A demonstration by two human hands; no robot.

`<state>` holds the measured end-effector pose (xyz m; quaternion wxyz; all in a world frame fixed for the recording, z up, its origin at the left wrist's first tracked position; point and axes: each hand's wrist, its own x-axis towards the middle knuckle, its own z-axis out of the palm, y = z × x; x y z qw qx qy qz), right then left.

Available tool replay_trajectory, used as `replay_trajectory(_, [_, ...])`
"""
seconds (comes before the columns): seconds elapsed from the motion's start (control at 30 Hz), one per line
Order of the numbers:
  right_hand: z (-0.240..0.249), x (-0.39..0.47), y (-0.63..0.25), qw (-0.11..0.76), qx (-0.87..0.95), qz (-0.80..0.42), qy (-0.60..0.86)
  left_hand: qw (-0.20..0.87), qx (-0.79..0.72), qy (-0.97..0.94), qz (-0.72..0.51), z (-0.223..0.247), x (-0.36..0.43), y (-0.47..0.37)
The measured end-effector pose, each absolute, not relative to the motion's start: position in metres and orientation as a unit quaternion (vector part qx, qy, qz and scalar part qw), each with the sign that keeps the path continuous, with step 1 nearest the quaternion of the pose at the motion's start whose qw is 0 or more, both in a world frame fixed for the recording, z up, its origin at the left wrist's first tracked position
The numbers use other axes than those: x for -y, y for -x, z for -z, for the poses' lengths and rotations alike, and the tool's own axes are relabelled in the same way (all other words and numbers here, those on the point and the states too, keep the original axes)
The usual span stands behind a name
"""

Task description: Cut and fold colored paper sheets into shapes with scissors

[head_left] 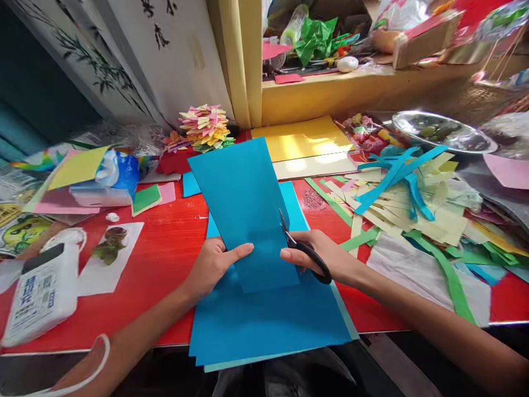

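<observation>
A sheet of blue paper (248, 204) is held up in my left hand (219, 262), the thumb on its face and the fingers behind its left edge. My right hand (312, 253) is wrapped round the black handles of a pair of scissors (320, 267). The metal blades point up and away, at the right edge of the held sheet; whether they have cut into it I cannot tell. Below the held sheet lies a stack of larger blue sheets (273, 325), reaching over the table's front edge, with a pale green edge showing underneath.
Paper strips and offcuts (430, 215) heap up on the red table (165, 264) at right, before a metal bowl (446, 132). Yellow card (303, 140) lies at the back, near a folded paper flower cluster (206, 127). A white bottle (43, 292) lies at left.
</observation>
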<state>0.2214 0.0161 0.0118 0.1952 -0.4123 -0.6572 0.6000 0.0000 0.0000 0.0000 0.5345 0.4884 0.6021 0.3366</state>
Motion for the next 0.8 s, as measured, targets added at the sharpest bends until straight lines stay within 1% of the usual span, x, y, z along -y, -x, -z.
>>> replay_trajectory(0.17, [-0.007, -0.018, -0.224, 0.201, 0.651, -0.594, 0.427, 0.546, -0.584, -0.501, -0.330, -0.002, 0.001, -0.002])
replay_trajectory(0.3, [-0.013, -0.015, -0.222, 0.204, 0.651, -0.583, 0.441, 0.551, -0.575, -0.511, -0.323, -0.002, 0.002, -0.002])
replay_trajectory(0.43, [-0.020, -0.014, -0.220, 0.193, 0.646, -0.584, 0.452, 0.542, -0.581, -0.503, -0.342, 0.000, 0.002, -0.002])
replay_trajectory(0.63, [-0.020, -0.013, -0.221, 0.184, 0.641, -0.599, 0.443, 0.600, -0.538, -0.457, -0.377, -0.003, 0.001, -0.002])
replay_trajectory(0.8, [-0.025, -0.014, -0.220, 0.194, 0.636, -0.590, 0.459, 0.580, -0.556, -0.489, -0.340, -0.001, 0.001, -0.002])
